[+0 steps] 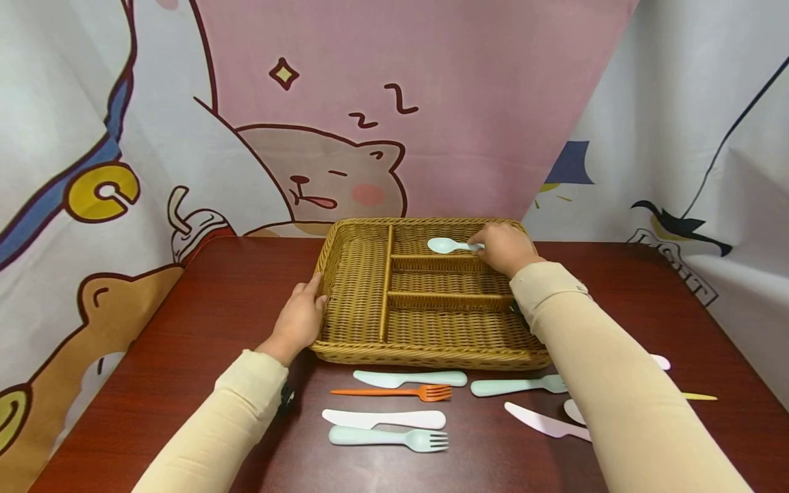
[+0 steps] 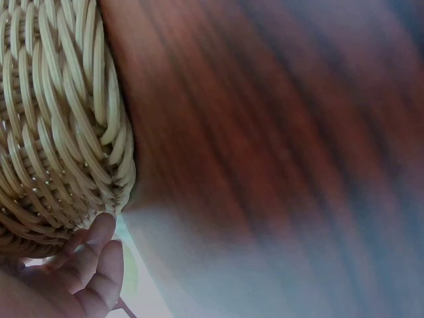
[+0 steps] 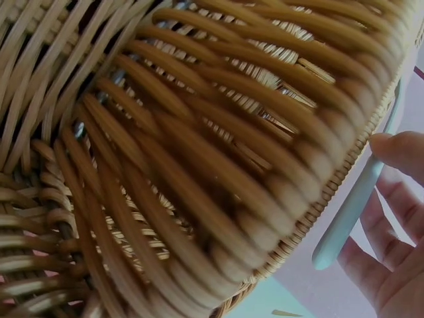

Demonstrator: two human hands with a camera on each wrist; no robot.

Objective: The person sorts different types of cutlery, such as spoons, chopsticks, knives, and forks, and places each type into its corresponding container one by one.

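A woven wicker basket [image 1: 431, 355] with wooden-coloured dividers lies across the back of the table. My left hand [image 1: 298, 318] holds its left side at the rim; in the left wrist view the fingers [image 2: 99, 278] bend beside the outer wall. Over the back right compartment, my right hand [image 1: 508, 248] pinches a pale mint spoon [image 1: 442, 245] by its handle. The bowl points left, and the handle end [image 3: 344, 228] shows below my thumb in the right wrist view. The basket's right rim is partly hidden by my right sleeve.
In front of the basket lie a mint knife [image 1: 413, 378], an orange fork [image 1: 394, 392], a white knife [image 1: 385, 419] and a mint fork [image 1: 385, 438]. Further right are another mint fork [image 1: 511, 387] and a pink knife [image 1: 542, 421]. My right forearm covers more cutlery. A printed curtain [image 1: 468, 103] hangs behind.
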